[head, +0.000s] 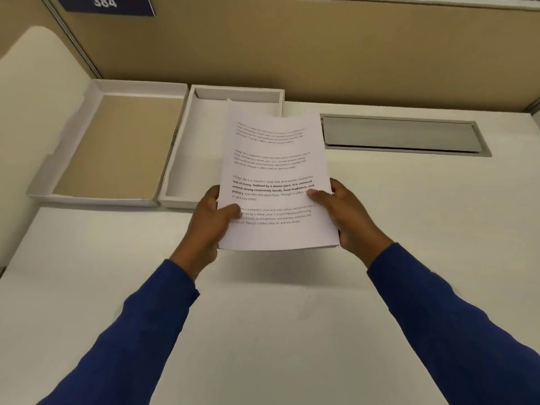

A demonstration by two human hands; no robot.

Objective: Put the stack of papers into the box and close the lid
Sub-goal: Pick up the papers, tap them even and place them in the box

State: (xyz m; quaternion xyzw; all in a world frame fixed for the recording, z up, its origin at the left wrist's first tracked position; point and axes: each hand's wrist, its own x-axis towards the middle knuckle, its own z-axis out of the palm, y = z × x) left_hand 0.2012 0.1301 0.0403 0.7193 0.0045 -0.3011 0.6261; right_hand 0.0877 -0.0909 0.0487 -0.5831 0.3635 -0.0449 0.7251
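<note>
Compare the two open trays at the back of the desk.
The left tray has a tan floor; the right tray is white inside. The left tray looks wider; the right tray narrower. The paper stack overlaps only the right tray in view. Both are shallow, white-walled, and open upward.

- The stack of papers (277, 182) I'm holding looks like plain matt white paper with black print.
- The box (178, 171) and lid (87, 141) look like smooth white cardboard; the lid's inside is matt tan.
- My desk (263, 317) looks smooth and matt white.
- The cable hatch (400, 134) looks like brushed grey metal.
- My sleeves (467, 317) are blue cloth.
- The partition (321, 54) looks like tan fabric.
</note>
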